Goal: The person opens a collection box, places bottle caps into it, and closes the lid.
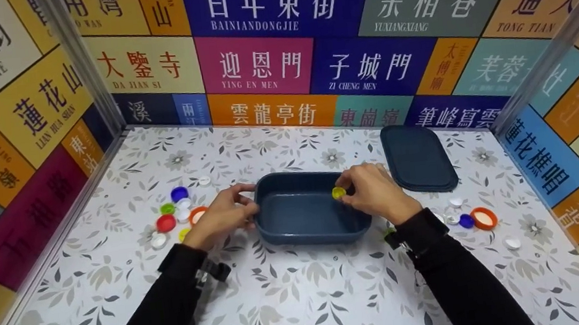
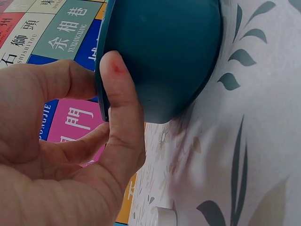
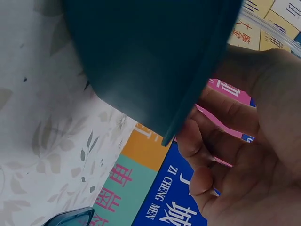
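Observation:
A dark blue rectangular container (image 1: 313, 237) stands open at the top on the patterned tabletop. My left hand (image 1: 224, 212) pinches its left rim; in the left wrist view the thumb (image 2: 121, 84) lies against the outer wall. Over the container's right end, my right hand (image 1: 380, 191) holds a small yellow bottle cap (image 1: 339, 193) between its fingers. The right wrist view shows the right hand (image 3: 235, 160) by the container's rim, with the cap hidden there. No caps show on the visible container floor.
Left of the container lie several caps, among them blue (image 1: 179, 194), red (image 1: 165, 223) and white (image 1: 159, 241) ones. More lie on the right, including an orange cap (image 1: 484, 218) and a blue cap (image 1: 466, 221). The dark lid (image 1: 418, 157) rests behind the right hand. Printed walls enclose the table.

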Demonstrator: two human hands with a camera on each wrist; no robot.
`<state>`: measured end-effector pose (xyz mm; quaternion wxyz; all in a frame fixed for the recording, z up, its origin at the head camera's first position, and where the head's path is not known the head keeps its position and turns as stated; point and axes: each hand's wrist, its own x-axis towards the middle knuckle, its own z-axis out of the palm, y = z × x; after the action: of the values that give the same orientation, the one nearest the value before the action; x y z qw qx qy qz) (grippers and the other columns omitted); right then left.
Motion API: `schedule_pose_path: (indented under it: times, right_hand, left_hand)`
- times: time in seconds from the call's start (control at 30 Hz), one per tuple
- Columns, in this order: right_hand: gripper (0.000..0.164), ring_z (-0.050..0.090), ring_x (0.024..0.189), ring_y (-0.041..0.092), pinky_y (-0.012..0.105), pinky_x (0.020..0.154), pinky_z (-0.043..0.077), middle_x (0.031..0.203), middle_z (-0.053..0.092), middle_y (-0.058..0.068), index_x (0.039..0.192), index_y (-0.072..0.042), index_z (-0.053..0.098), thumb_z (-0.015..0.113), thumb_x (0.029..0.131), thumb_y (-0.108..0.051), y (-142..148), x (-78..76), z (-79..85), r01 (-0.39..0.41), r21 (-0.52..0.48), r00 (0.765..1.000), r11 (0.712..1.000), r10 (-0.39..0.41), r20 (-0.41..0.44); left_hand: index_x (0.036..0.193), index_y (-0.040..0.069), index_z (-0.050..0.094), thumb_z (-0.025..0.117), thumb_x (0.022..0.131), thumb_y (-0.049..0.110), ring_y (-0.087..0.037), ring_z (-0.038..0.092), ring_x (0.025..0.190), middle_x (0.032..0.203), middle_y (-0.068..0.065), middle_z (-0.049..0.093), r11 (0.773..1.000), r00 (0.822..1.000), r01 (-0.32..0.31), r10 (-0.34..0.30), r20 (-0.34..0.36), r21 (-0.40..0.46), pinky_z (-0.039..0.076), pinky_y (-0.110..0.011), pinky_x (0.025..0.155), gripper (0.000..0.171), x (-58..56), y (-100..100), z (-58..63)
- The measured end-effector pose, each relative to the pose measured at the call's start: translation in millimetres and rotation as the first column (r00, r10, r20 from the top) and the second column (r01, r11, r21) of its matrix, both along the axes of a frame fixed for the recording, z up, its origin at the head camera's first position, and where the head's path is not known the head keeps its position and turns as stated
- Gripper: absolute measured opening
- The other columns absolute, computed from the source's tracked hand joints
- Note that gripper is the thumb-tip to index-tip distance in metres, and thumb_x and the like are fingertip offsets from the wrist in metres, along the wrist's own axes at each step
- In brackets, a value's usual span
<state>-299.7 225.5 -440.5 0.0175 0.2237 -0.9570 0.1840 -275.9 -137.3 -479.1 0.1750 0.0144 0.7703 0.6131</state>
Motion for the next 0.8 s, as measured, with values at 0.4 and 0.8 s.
schedule_pose_path:
  times: [0.4,0.8]
  right_hand:
    - [0.029,0.075,0.113,0.040,0.062,0.105,0.049,0.113,0.089,0.011,0.121,-0.006,0.090,0.096,0.095,-0.018,1,-1.8,-5.2,-0.003,0.019,0.999,1.000,0.004,-0.049]
    - [0.025,0.080,0.100,0.034,0.045,0.090,0.062,0.117,0.088,0.013,0.124,-0.006,0.089,0.091,0.101,-0.014,25,14.8,4.5,0.024,-0.193,0.996,0.981,-0.040,-0.081]
  left_hand:
    - [0.169,0.008,0.055,0.068,0.105,0.006,-0.016,0.070,0.082,0.119,-0.013,0.067,1.000,1.000,0.009,-0.009,-0.005,-0.022,0.069,-0.030,0.077,0.066,-2.5,0,0.9]
    - [0.170,0.006,0.055,0.069,0.102,0.003,-0.016,0.070,0.079,0.119,-0.013,0.067,1.000,1.000,-0.019,0.019,0.005,0.025,0.067,-0.028,0.072,0.069,-0.1,4,-3.3]
